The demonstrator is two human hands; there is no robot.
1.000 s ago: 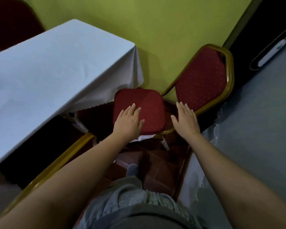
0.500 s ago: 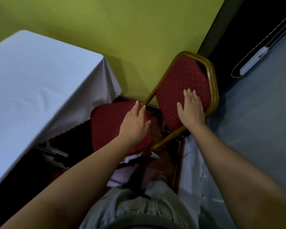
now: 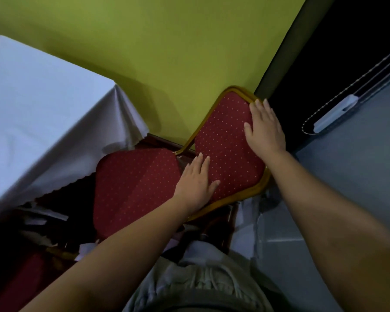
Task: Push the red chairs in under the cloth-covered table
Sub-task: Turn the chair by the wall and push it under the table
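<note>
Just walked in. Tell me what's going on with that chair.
A person is handling a red chair beside the white-clothed table. The left hand lies flat at the bottom of the gold-framed backrest, and the right hand lies flat near its top edge. The seat sits outside the cloth's edge, not yet pushed under.

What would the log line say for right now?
left hand: flat on red chair backrest's lower part | right hand: flat near backrest's top | seat: mostly outside tablecloth edge
</note>
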